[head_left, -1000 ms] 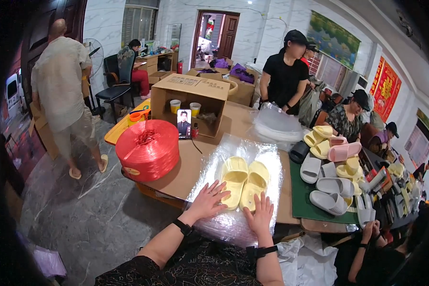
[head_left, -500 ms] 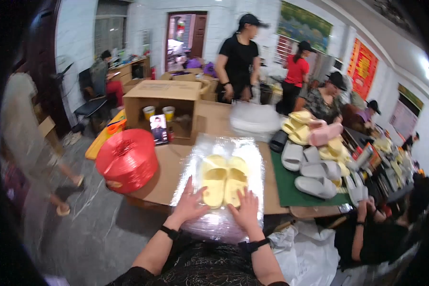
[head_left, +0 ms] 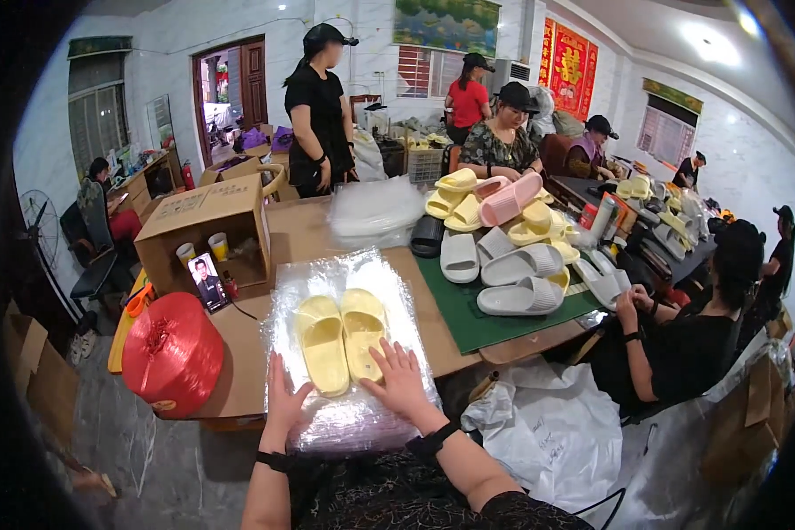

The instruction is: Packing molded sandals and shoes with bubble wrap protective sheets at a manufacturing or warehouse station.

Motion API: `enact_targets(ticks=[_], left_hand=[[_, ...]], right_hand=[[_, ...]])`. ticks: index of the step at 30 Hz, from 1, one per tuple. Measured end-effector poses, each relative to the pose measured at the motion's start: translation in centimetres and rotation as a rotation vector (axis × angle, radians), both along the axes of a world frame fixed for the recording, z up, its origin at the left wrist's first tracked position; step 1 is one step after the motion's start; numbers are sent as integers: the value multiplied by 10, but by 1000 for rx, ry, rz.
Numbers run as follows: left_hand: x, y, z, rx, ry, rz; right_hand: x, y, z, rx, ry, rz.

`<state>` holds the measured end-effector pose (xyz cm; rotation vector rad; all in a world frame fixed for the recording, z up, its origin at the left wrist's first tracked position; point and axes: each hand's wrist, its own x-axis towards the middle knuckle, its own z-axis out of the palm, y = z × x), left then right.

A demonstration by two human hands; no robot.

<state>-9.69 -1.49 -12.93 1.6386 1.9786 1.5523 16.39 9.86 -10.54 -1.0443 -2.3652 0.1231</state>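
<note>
A pair of pale yellow slide sandals (head_left: 320,343) lies side by side on a stack of clear plastic bags (head_left: 400,296) in front of me. Beside the left sandal, my left hand (head_left: 285,394) rests on the plastic with its fingers apart. My right hand (head_left: 399,382) is spread at the lower edge of the right sandal, its fingertips touching or nearly touching it. Neither hand grips anything.
Left of the bags stand a roll of red plastic twine (head_left: 173,355), a phone (head_left: 208,283) and an open cardboard box (head_left: 205,209) holding cups. Grey, yellow and pink slides (head_left: 521,263) pile on a green mat (head_left: 455,309). A person sits at right, near a white sack (head_left: 548,433).
My view has swung to the right, so the scene sits further left. Both hands stay by the slides, the left one now beside them. The person walking at left has mostly left view.
</note>
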Motion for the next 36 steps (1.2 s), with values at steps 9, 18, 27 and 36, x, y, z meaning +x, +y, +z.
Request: enact_targets(ticks=[9, 18, 27, 36], left_hand=[[46, -26, 82, -459, 382, 252], [47, -54, 72, -241, 522, -43], [49, -42, 61, -134, 671, 57], [49, -52, 69, -107, 679, 188]], right_hand=[[-7, 4, -4, -57, -35, 41], [-3, 2, 1, -90, -5, 80], [-3, 2, 2, -81, 33, 69], [-3, 4, -4, -77, 33, 48]])
